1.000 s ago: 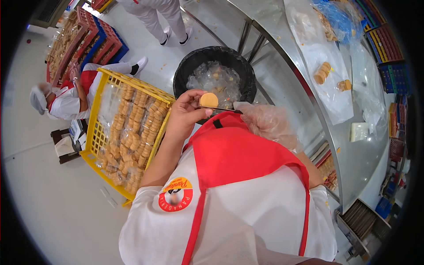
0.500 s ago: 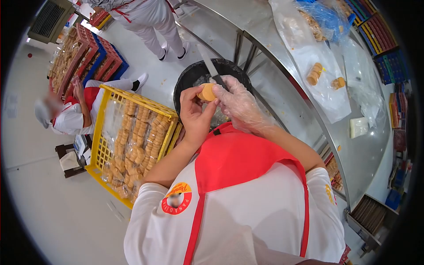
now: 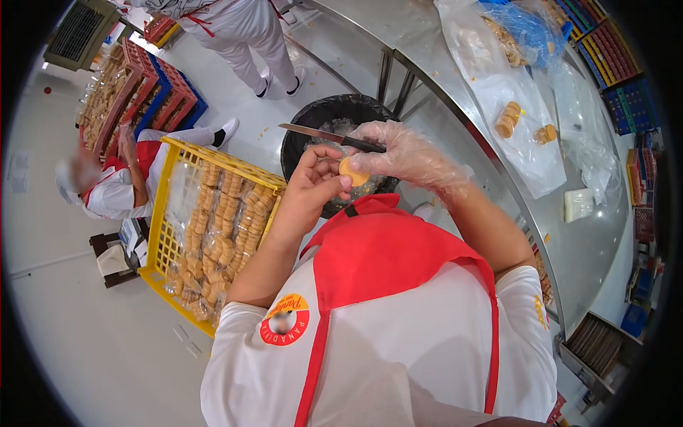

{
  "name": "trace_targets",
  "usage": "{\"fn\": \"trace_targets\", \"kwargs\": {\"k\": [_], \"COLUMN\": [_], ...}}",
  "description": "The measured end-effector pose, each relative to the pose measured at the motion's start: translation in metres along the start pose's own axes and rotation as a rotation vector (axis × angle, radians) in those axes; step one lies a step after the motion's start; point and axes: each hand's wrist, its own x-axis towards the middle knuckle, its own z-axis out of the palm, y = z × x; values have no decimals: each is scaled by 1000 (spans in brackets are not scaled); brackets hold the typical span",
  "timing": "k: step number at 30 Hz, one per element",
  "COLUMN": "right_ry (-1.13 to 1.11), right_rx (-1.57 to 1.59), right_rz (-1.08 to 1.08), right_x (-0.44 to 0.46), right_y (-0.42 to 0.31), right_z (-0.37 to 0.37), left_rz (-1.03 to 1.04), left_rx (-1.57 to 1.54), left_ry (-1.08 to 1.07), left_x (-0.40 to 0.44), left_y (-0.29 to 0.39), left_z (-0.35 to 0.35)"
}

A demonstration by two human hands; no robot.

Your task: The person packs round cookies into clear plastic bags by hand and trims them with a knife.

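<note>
My bare left hand (image 3: 314,186) pinches a round, pale-orange biscuit (image 3: 353,171) between thumb and fingers. My right hand (image 3: 402,153), in a clear plastic glove, is closed on a knife (image 3: 313,131) with a dark handle. Its blade points left, above my left fingers. The gloved thumb is against the biscuit's right edge. Both hands are over a black-lined bin (image 3: 302,122), whose contents I only partly see: crumpled clear plastic and crumbs.
Left of me stands a yellow crate (image 3: 160,242) of bagged biscuits. A steel table (image 3: 597,245) at right carries plastic sheets and biscuit stacks (image 3: 507,119). One person (image 3: 122,181) in a red apron is at left, another (image 3: 245,43) stands ahead. Red and blue crates (image 3: 160,89) are stacked behind.
The knife has swung from pointing steeply up to nearly level, pointing left. The biscuit has moved slightly down and right, its flat face now turned more toward me.
</note>
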Motion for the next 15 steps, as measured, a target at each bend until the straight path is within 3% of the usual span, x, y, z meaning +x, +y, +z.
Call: {"fn": "trace_targets", "kwargs": {"k": [3, 9, 15], "right_ry": [5, 431, 299], "right_rx": [-63, 145, -200], "right_rz": [-29, 153, -156], "right_x": [1, -29, -74], "right_y": [6, -1, 18], "right_z": [2, 2, 23], "left_rz": [16, 103, 132], "left_rx": [-3, 49, 50], "left_ry": [50, 244, 358], "left_x": [-3, -7, -1], "left_y": [-2, -8, -15], "left_z": [2, -6, -7]}}
